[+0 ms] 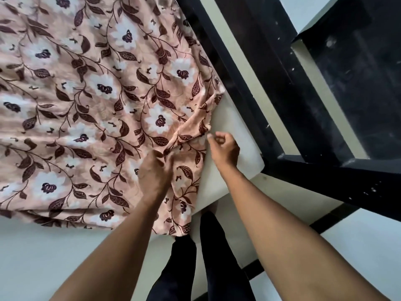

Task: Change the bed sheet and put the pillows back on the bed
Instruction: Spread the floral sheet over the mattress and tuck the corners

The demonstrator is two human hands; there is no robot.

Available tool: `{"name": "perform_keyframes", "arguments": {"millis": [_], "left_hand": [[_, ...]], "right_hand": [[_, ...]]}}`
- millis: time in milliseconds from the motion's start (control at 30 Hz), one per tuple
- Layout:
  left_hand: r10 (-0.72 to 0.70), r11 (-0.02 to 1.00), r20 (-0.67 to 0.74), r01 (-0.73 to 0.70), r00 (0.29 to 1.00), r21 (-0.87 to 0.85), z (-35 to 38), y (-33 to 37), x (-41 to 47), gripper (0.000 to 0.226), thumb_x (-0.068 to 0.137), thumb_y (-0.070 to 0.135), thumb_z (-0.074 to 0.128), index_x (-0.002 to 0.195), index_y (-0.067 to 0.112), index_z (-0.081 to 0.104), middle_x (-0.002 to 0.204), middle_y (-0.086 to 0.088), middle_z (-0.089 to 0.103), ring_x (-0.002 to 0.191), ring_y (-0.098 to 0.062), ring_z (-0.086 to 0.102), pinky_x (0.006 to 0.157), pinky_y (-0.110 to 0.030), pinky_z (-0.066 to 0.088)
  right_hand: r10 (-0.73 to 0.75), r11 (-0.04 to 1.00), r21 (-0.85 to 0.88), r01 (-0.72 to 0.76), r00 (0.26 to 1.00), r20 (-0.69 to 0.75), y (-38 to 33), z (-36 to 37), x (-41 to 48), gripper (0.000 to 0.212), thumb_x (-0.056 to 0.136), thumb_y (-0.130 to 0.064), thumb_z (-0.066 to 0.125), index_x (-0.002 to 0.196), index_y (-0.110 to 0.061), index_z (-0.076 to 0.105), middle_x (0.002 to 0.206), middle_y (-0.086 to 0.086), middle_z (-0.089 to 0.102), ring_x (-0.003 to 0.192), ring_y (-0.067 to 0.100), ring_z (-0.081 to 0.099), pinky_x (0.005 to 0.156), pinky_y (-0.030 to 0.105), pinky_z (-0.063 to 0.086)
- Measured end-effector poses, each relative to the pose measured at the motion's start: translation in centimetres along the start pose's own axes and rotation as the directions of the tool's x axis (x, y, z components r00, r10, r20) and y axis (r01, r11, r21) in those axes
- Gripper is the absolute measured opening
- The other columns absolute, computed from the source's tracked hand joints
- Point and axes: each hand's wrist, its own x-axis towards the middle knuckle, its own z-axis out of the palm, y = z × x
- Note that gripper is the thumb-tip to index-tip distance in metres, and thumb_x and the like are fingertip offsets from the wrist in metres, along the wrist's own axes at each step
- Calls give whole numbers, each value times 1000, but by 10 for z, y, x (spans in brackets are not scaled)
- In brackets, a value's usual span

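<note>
A pink bed sheet [91, 101] printed with white flowers and dark brown leaves lies spread over a white mattress [236, 131]. The mattress corner at the right stays bare, and the sheet's corner is bunched and folded beside it. My left hand [155, 172] is shut on a fold of the sheet just below that bunch. My right hand [223, 148] rests on the bare mattress at the sheet's edge, fingers curled with the fingertips touching the cloth; I cannot see whether it grips the cloth. No pillows are in view.
A black bed frame [277, 88] runs along the mattress's right side and crosses in front at lower right. Pale floor tiles [355, 246] with dark lines lie below. My legs in black trousers [208, 257] stand against the mattress edge.
</note>
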Motion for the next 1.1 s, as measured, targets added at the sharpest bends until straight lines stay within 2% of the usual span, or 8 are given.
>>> {"name": "perform_keyframes", "arguments": {"millis": [133, 233, 400, 533, 633, 733, 833, 1100], "left_hand": [[89, 994, 62, -92, 994, 56, 15, -4, -17, 42, 95, 50, 62, 118, 16, 53, 100, 2, 53, 89, -16, 55, 74, -30, 47], [93, 980, 16, -89, 996, -179, 12, 0, -17, 16, 99, 28, 61, 105, 15, 66, 92, 2, 60, 83, -20, 61, 69, -32, 49], [75, 815, 361, 151, 929, -559, -13, 17, -16, 19, 97, 20, 58, 97, 6, 70, 86, -2, 68, 75, -15, 62, 68, -30, 48], [135, 648, 540, 338, 831, -683, -43, 48, -15, 20, 98, -2, 47, 86, 5, 61, 74, -2, 59, 66, -15, 58, 61, -28, 49], [239, 641, 660, 395, 712, -658, -58, 53, -16, 30, 98, -4, 49, 76, 13, 61, 69, -2, 56, 59, -13, 54, 56, -27, 43], [344, 650, 804, 494, 485, -577, -69, 43, -17, 24, 93, 0, 56, 74, 13, 63, 64, -5, 48, 54, -16, 39, 53, -28, 31], [361, 715, 865, 492, 349, -497, -73, 33, -14, 22, 90, 3, 60, 70, 11, 61, 57, -4, 39, 53, -16, 30, 55, -33, 18], [311, 697, 841, 495, 443, -519, -79, 35, -11, 33, 80, 22, 73, 96, -4, 59, 62, -3, 42, 55, -15, 31, 48, -22, 27]], "right_hand": [[-86, 996, 21, 85, 996, 26, -28, 22, 17, 23, 88, -32, 74, 108, -20, 71, 106, -2, 74, 97, 16, 68, 82, 27, 53], [-67, 993, 97, 69, 997, -29, -37, 12, 16, 11, 84, -25, 71, 89, -18, 77, 91, -4, 77, 90, 15, 71, 84, 37, 60], [89, 690, 702, -176, 983, 159, -27, -16, 6, 28, 97, -19, 51, 114, 1, 62, 102, 18, 78, 99, 33, 76, 83, 39, 57], [255, 799, 538, -270, 961, 104, -7, -14, 7, 12, 98, -24, 58, 102, -13, 63, 102, 12, 76, 96, 29, 74, 73, 36, 58], [309, 860, 390, -329, 944, 116, 0, -8, 11, 30, 87, -46, 67, 88, -16, 68, 91, 4, 73, 87, 24, 69, 77, 37, 59], [223, 892, 346, -291, 949, 225, -7, -7, 13, 57, 76, -66, 66, 113, -23, 69, 116, 3, 72, 107, 24, 66, 90, 40, 56], [80, 922, 348, -172, 961, 264, -15, 0, 15, 35, 82, -44, 68, 110, -24, 73, 112, 3, 75, 101, 19, 68, 84, 34, 54], [212, 591, 750, -296, 955, 210, -23, -21, 10, 29, 109, -16, 38, 117, 2, 59, 102, 25, 75, 88, 33, 75, 72, 37, 59]]}}
